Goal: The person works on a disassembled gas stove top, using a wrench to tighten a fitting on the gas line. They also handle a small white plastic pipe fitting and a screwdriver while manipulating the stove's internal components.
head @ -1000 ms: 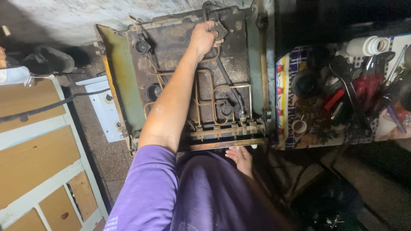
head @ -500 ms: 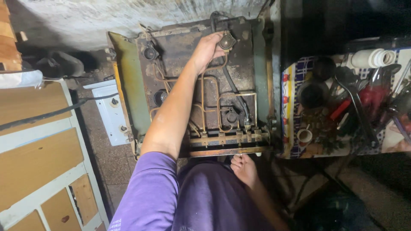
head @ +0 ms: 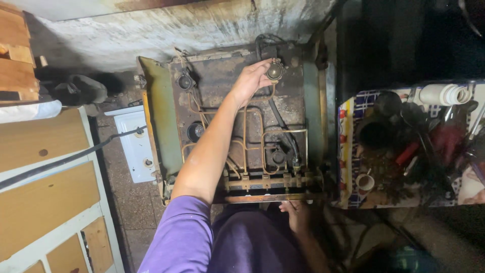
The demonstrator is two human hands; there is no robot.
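Rusty brown stove (head: 222, 101), purple sleeve (head: 177, 237), seemingly blue-checked cloth (head: 353, 108)

Person is wearing a purple short sleeve (head: 177, 232) ending above the elbow, well back from the left hand (head: 248, 81); forearm bare. Dark purple garment (head: 247, 242) covering lap. Foot (head: 297, 216) bare.

A stained, peeling concrete wall (head: 166, 30) runs across twelve o'clock, lit brighter than the rest. The floor (head: 126, 202) at seven o'clock is dull brownish tile. Pale wooden furniture with white framing (head: 45, 202) fills nine o'clock. At three o'clock a patterned cloth (head: 353, 151) covers a surface; above it, at one o'clock, the room falls into deep shadow.
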